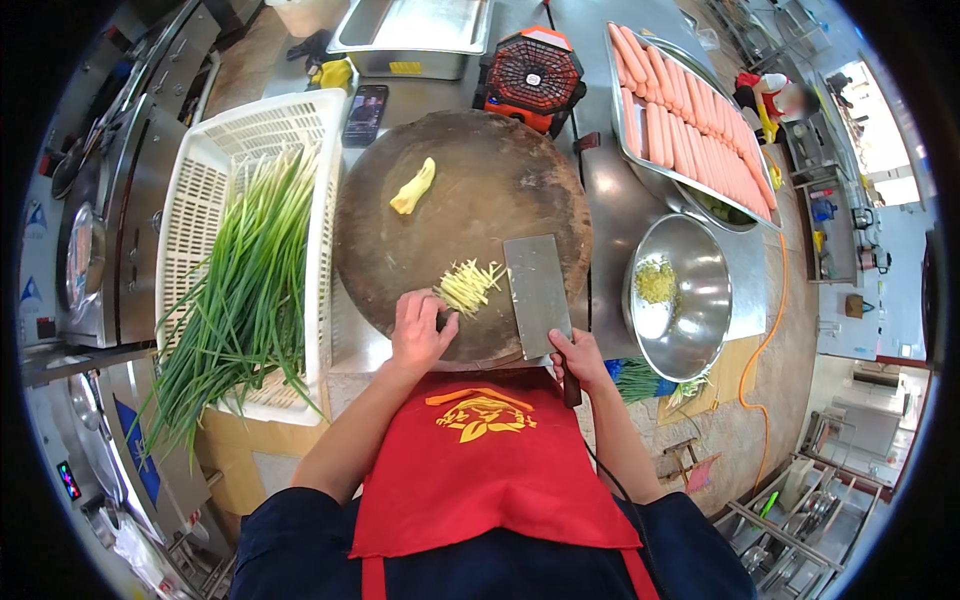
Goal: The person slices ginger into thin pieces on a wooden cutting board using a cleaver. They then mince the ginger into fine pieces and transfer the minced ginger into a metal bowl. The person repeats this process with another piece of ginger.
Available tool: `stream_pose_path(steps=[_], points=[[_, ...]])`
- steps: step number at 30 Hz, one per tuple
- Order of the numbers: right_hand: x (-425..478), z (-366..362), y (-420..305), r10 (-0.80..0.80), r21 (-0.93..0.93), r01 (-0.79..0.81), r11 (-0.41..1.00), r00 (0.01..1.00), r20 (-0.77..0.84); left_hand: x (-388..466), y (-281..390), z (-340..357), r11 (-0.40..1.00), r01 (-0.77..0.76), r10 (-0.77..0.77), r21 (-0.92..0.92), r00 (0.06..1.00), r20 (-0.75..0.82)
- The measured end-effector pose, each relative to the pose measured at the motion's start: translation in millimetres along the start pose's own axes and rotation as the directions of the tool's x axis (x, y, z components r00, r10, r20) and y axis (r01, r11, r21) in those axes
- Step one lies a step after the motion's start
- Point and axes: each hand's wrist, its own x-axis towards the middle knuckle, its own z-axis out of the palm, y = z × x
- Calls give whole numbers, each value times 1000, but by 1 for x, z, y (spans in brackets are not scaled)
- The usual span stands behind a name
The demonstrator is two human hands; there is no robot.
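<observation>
My right hand [579, 360] grips the handle of a Chinese cleaver [536, 289]. Its broad blade lies over the right part of a round wooden chopping block [480, 180]. Left of the blade sits a small pile of pale yellow strips, apparently cut ginger [469, 286]. My left hand [421, 330] is at the block's near edge, fingers curled against the pile's lower left and thumb apart. Whether the fingertips pinch any strips is hidden. A peeled piece of ginger [413, 186] rests alone on the block's far left.
A white plastic basket [330, 247] of scallions [255, 255] stands left. Beyond the block are a phone [366, 116], a metal pan [409, 64] and a fan [532, 75]. Right are a sausage tray [626, 150] and a steel bowl [694, 330] with minced yellowish bits. A person [772, 101] is farther off.
</observation>
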Motion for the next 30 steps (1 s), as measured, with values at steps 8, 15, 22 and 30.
stream_pose_path(steps=[8,15,22,30], points=[[-20,-49,39,15,16,-11,1000,939,-343,-9,-5,11,986,38,-28,162,998,-62],[-37,4,18,-126,23,143,989,926,-356,-26,44,-7,922,386,-381,-12,915,136],[-18,14,-15,-224,-358,226,906,973,48,12,68,36,896,430,-435,110,900,24],[8,37,0,-296,-639,538,550,841,454,20,67,58,848,529,-518,23,838,-171]])
